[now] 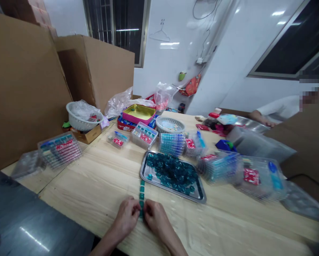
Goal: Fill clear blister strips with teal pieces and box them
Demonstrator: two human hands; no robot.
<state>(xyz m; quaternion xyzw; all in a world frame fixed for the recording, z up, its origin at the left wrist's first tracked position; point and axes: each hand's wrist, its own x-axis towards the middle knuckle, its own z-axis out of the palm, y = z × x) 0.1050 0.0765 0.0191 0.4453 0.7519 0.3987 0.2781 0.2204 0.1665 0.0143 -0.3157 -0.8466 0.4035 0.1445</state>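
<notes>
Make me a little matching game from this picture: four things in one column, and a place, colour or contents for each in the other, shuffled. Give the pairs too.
1. Tray
2. Pink tin
3. Left basket
4. Teal row

A. Gold inside
B. Near end between the left hand and right hand
C. Holds clear plastic
D. Heaped with teal pieces

Pairs: 1-D, 2-A, 3-C, 4-B

One head-worn camera looks forward and down across the wooden table (pixel 106 170). The left hand (pixel 128 213) and right hand (pixel 155 215) sit near, low in the view; the white wall (pixel 172 60) stands far.
</notes>
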